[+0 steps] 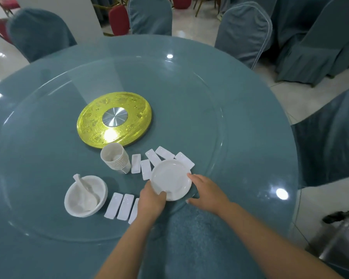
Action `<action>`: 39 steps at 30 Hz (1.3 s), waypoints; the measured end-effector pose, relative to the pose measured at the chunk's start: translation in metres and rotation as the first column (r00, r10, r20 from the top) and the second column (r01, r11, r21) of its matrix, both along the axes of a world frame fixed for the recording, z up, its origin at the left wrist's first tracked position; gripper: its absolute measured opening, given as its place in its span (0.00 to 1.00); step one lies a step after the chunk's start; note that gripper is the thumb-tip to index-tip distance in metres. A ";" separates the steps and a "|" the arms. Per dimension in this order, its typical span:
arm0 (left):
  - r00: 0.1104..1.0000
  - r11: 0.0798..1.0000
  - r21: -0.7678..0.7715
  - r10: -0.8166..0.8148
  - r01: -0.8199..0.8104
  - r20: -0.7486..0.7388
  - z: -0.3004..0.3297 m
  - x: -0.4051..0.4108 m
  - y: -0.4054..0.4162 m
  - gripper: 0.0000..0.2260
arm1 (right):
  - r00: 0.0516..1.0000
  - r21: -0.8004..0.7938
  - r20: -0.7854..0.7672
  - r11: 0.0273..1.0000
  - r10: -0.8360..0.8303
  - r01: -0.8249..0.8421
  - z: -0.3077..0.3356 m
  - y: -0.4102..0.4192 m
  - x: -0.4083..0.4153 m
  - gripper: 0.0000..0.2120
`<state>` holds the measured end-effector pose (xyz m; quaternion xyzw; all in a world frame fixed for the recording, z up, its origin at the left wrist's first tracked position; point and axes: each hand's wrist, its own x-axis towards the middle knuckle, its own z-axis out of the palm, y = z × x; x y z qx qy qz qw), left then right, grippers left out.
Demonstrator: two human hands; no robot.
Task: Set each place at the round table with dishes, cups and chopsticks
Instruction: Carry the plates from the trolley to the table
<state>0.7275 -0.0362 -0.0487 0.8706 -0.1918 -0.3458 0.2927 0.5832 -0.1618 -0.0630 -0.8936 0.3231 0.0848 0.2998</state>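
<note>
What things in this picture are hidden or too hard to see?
All in the head view:
- The plates: whether it is one plate or a stack cannot be told; the left hand covers the near rim.
- The small white rests near the plates: the plates cover part of some, so their count is unsure.
- The third rest in the near row: the left hand hides most of it.
- The bowl: its spoons overlap, so their count is unsure.
- Chopsticks: none visible.

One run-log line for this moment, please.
left hand grips plate stack | right hand touches rim | cup stack untouched
</note>
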 end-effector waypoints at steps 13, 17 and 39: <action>0.963 0.967 -0.088 -0.225 0.239 0.149 0.051 -0.075 0.068 0.27 | 0.988 -0.165 0.102 0.977 -0.120 0.136 0.049 0.080 -0.096 0.37; 0.910 0.916 -0.120 -0.349 0.382 0.225 0.068 -0.103 0.089 0.24 | 0.970 -0.212 0.167 0.954 -0.178 0.212 0.067 0.118 -0.142 0.35; 0.563 0.535 -0.175 -0.787 0.826 0.251 0.115 -0.411 0.080 0.21 | 0.730 -0.250 0.253 0.686 -0.635 0.684 0.127 0.236 -0.479 0.30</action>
